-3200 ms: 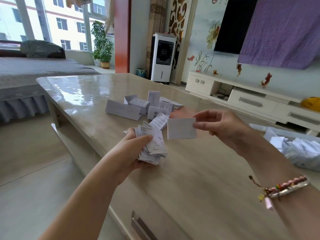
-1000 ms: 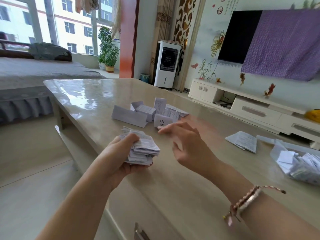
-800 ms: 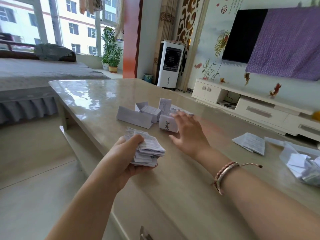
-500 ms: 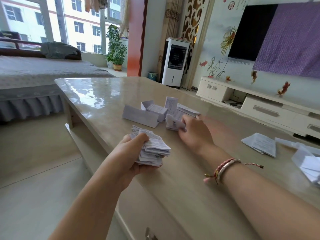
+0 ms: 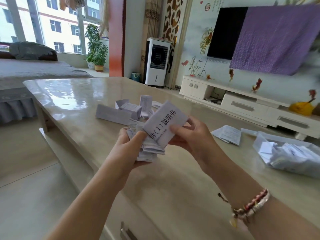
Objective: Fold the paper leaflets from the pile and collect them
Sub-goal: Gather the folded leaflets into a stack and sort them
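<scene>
On the table (image 5: 173, 179), much is judged done: a heap of papers fills the clear container (image 5: 287, 153) at right, though whether all are folded cannot be told. Loose leaflets (image 5: 121, 113) remain ahead — work is left. A folded stack (image 5: 149, 149) is gripped in the left hand (image 5: 128, 149); a printed white leaflet (image 5: 164, 122) is pinched above it by the right hand (image 5: 190, 135).

Clear bag (image 5: 294, 153) cut off right, stack (image 5: 149, 149) half-hidden by left hand (image 5: 128, 149)

Both hands, left (image 5: 128, 149) and right (image 5: 188, 135), raised, fingers curled in grip.
</scene>
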